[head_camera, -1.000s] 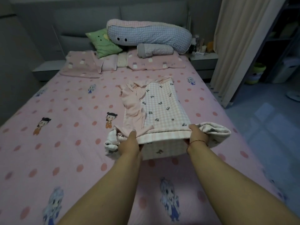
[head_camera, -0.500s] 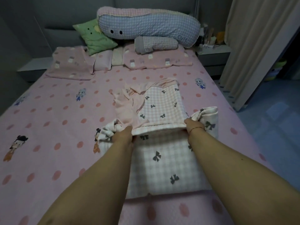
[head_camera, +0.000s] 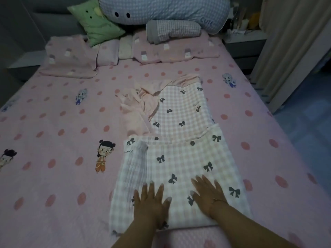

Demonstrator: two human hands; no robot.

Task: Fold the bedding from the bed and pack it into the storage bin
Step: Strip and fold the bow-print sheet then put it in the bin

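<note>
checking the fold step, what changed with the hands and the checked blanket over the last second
Both hands let go of the fold edge they were pinching. The left hand and right hand now lie flat, fingers spread, on the checked blanket, whose near part has been pulled toward the person and lies flat. The blanket's far part, the pillows and the pink sheet stayed put.

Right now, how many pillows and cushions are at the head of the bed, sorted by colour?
Pink patterned pillows: 2
Green cushion: 1
Blue-grey checked long cushion with dot eyes: 1
Grey checked roll cushion: 1
Total: 5
</note>
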